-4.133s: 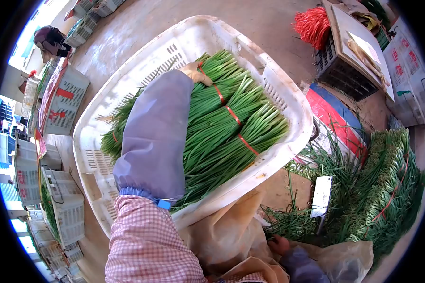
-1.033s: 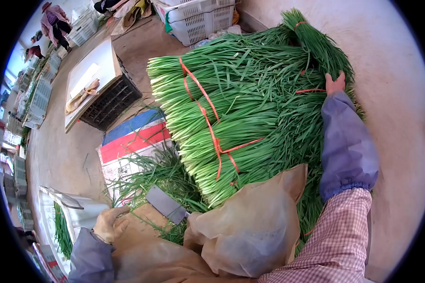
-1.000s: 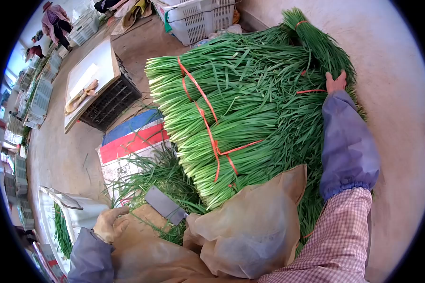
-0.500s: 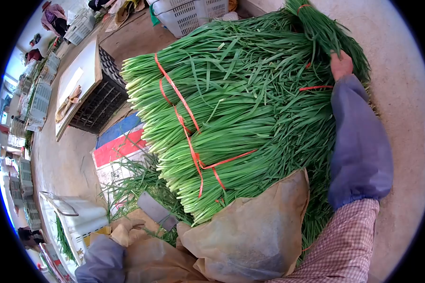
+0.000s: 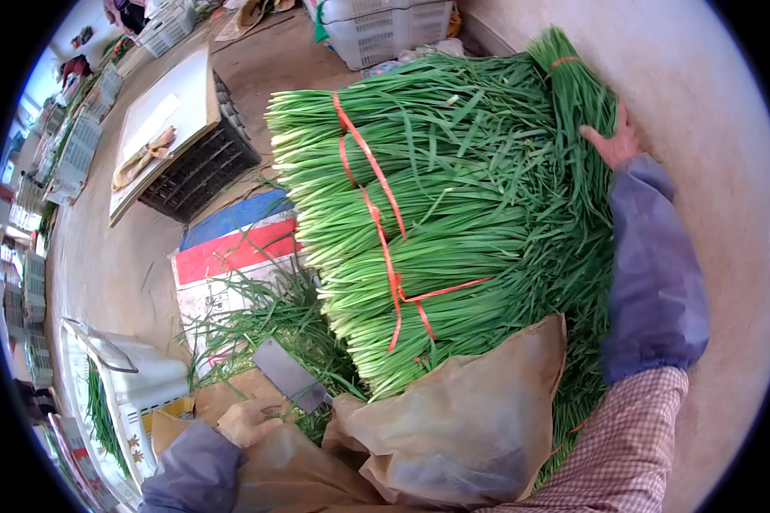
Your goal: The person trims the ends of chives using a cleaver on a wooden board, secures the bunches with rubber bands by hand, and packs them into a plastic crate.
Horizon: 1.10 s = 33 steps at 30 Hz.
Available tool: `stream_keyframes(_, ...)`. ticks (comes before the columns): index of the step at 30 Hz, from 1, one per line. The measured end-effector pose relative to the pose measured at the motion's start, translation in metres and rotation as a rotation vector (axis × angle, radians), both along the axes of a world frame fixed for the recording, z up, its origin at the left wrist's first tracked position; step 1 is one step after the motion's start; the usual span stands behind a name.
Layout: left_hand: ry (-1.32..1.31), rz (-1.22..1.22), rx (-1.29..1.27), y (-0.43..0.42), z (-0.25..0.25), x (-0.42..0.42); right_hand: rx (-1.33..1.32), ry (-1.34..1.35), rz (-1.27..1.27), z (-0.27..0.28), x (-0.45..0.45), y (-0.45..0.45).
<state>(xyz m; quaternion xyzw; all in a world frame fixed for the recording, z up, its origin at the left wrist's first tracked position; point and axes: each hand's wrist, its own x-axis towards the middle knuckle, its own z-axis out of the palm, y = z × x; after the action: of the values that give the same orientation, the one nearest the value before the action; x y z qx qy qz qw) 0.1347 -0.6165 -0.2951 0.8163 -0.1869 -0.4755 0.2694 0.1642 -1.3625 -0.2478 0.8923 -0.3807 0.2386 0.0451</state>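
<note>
My right hand [image 5: 618,144] is at the upper right, thumb and fingers spread against the leafy edge of a bundle of garlic chives [image 5: 573,90]. A red band ties that bundle near its top, and it lies across the leaf end of a big chive pile [image 5: 436,222]. Red ties run over the pile's pale stem side. At the lower left, my left hand [image 5: 250,421] rests by my brown apron [image 5: 462,419], fingers loosely stretched and nothing visible in them. Just beyond it lies a flat grey blade [image 5: 289,374] on loose chive leaves.
A white crate [image 5: 150,380] with chives stands at lower left. A board [image 5: 158,128] covers a black crate [image 5: 205,158] farther back. Another white crate [image 5: 389,34] stands beyond the pile. A red, white and blue sack [image 5: 235,261] lies beneath loose leaves. People and more crates are in the distance.
My right hand has loosened from the bundle's leaves, its thumb and fingers now apart. The bundle lies lower on the pile's leaf end. The view has shifted slightly; my left hand stays low.
</note>
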Motion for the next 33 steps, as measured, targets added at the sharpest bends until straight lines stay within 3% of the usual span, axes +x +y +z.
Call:
stream_keyframes(2, -0.011, 0.018, -0.041, 0.012, -0.007, -0.003, 0.31, -0.106, 0.081, -0.035, 0.018, -0.037)
stream_keyframes(5, -0.01, 0.096, -0.096, 0.024, -0.003, -0.009, 0.569, -0.237, 0.173, -0.032, 0.028, -0.022)
stream_keyframes(6, -0.027, 0.146, -0.12, 0.027, 0.0, -0.011, 0.89, -0.591, 0.272, -0.035, 0.028, -0.007)
stream_keyframes(9, -0.164, 0.141, -0.155, 0.036, 0.013, -0.004, 0.947, -0.744, 0.248, -0.02, 0.005, 0.033)
stream_keyframes(11, -0.249, 0.123, -0.203, 0.036, 0.031, 0.013, 0.93, -0.584, 0.376, 0.006, -0.031, 0.091)
stream_keyframes(13, -0.286, 0.138, -0.285, 0.029, 0.053, 0.03, 1.003, -0.617, 0.274, 0.051, -0.069, 0.196)
stream_keyframes(15, -0.404, 0.172, -0.361, 0.022, 0.073, 0.045, 1.199, -0.698, 0.406, 0.054, -0.101, 0.243)
stream_keyframes(17, -0.34, 0.231, -0.496, 0.014, 0.091, 0.059, 1.425, -0.626, 0.592, 0.071, -0.121, 0.29)
stream_keyframes(19, -0.165, 0.294, -0.751, 0.007, 0.1, 0.068, 1.397, -0.53, 0.629, 0.066, -0.136, 0.324)
stream_keyframes(21, -0.064, 0.264, -1.022, 0.009, 0.077, 0.082, 1.503, -0.342, 0.762, 0.062, -0.133, 0.36)
stream_keyframes(23, -0.057, 0.403, -1.3, 0.018, 0.055, 0.079, 1.537, -0.154, 0.933, 0.048, -0.123, 0.4)
stream_keyframes(24, -0.017, 0.333, -1.362, 0.033, 0.06, 0.079, 1.534, -0.058, 1.013, 0.039, -0.117, 0.425)
stream_keyframes(25, 0.058, 0.413, -1.424, 0.045, 0.079, 0.062, 1.598, -0.055, 1.102, 0.04, -0.112, 0.459)
stream_keyframes(27, 0.157, 0.605, -1.532, 0.079, 0.103, 0.034, 1.696, 0.229, 0.995, 0.072, -0.107, 0.546)
stream_keyframes(28, 0.178, 0.717, -1.577, 0.099, 0.108, 0.024, 1.586, 0.311, 1.069, 0.066, -0.098, 0.573)
stream_keyframes(29, 0.293, 0.743, -1.565, 0.123, 0.103, 0.025, 1.824, 0.338, 1.047, 0.083, -0.106, 0.583)
stream_keyframes(31, 0.251, 0.827, -1.481, 0.158, 0.097, 0.028, 0.629, 0.953, 1.386, 0.063, -0.051, 0.598)
stream_keyframes(33, 0.095, 0.865, -1.38, 0.187, 0.097, 0.038, 0.397, 1.028, 1.256, 0.053, -0.015, 0.596)
